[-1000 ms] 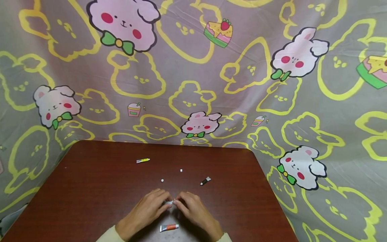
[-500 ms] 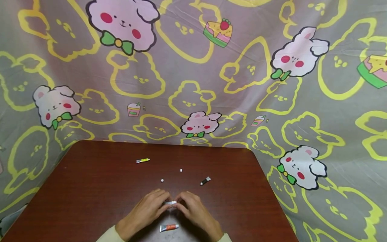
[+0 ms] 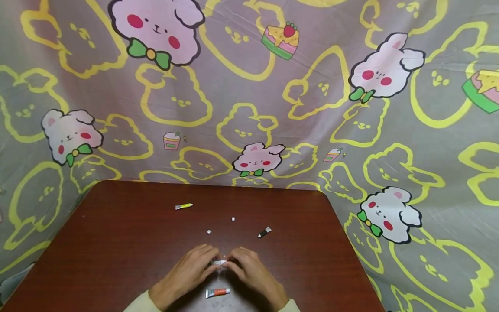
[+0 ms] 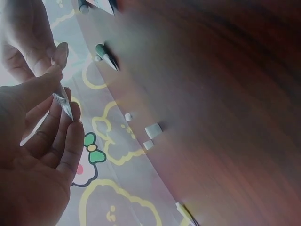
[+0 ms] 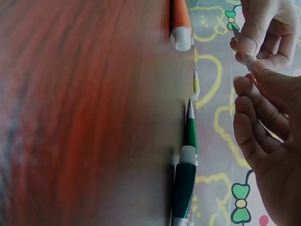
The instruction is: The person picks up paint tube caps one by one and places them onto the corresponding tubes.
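- Head view: fingertips of left hand [image 3: 186, 274] and right hand [image 3: 252, 273] meeting at table [image 3: 97, 242] centre-front, pinching a small silver tube [image 3: 219, 262] between them, just above the wood.
- Left wrist view: thumb and forefinger [image 4: 47, 84] pressed on the crimped flat end of the silver tube [image 4: 63, 104]; remaining fingers loosely curled beneath; right hand [image 4: 28, 42] at 12 o'clock, gripping the far end.
- Right wrist view: right hand [image 5: 268, 141] pinching with thumb and forefinger, other fingers curled; left hand [image 5: 265, 28] at 12 o'clock, forefinger tip on the tube's [image 5: 244, 52] other end. Cap on or off: cannot tell.
- At 6 o'clock from the hands, between the wrists, orange tube [image 3: 217, 293] lying flat, white cap pointing right.
- At 11 o'clock, just beyond the left fingers, small white cap [image 3: 209, 232].
- At 12 o'clock, further back, second white cap [image 3: 233, 219].
- At 1 o'clock, dark tube [image 3: 264, 232] lying tilted, apart from the hands.
- At 11 o'clock, well apart toward the far edge, yellow tube [image 3: 183, 206] lying flat.
- Cream sleeves [image 3: 142, 303] at the bottom edge.
- Round the table on three sides, grey cloth [image 3: 312, 108] printed with pink bunnies, yellow outlines and cake slices.
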A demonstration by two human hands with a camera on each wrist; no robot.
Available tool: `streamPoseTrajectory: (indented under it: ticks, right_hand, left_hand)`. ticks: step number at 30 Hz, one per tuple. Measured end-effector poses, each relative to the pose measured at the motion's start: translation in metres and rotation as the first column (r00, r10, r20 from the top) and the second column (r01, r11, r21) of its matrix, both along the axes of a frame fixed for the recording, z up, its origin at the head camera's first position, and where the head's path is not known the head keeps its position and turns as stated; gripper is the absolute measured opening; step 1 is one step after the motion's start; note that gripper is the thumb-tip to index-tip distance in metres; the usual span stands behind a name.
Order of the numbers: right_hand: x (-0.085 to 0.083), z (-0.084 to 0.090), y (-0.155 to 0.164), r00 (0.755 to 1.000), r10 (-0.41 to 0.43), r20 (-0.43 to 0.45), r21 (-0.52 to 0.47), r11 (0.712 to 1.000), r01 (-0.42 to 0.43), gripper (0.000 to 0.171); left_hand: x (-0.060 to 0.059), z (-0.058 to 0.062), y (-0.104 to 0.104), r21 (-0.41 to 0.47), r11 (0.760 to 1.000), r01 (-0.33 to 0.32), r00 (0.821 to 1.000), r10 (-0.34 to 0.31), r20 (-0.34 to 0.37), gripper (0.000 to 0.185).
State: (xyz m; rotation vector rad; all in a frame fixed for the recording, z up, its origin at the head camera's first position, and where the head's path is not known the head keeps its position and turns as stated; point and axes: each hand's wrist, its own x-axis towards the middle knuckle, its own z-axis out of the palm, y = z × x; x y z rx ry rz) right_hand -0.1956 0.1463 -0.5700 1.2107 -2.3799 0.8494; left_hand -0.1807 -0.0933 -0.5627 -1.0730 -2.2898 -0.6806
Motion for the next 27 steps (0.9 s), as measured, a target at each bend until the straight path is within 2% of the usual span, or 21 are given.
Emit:
streamPoseTrajectory:
  ticks: [6, 13, 20, 27]
  right_hand:
    - [-0.003, -0.001, -0.001, 0.998, -0.065, 0.002, -0.001, 0.998, 0.065, 0.013]
    - [-0.010, -0.002, 0.005, 0.991, -0.131, 0.020, -0.004, 0.991, 0.131, 0.012]
    - [-0.020, -0.001, 0.017, 0.986, -0.166, 0.011, 0.016, 0.986, 0.166, 0.009]
    - [-0.029, 0.002, 0.025, 0.974, -0.222, 0.046, 0.039, 0.975, 0.221, 0.008]
  left_hand:
    - [-0.004, -0.001, -0.007, -0.011, 1.000, -0.027, 0.999, 0.027, -0.021, 0.026]
    - [-0.010, -0.001, -0.022, -0.011, 0.996, -0.085, 0.996, 0.086, 0.027, 0.028]
    - [-0.018, -0.007, -0.038, -0.010, 0.992, -0.128, 0.991, 0.128, 0.031, 0.030]
    - [-0.025, -0.014, -0.049, -0.013, 0.987, -0.157, 0.987, 0.158, 0.026, 0.030]
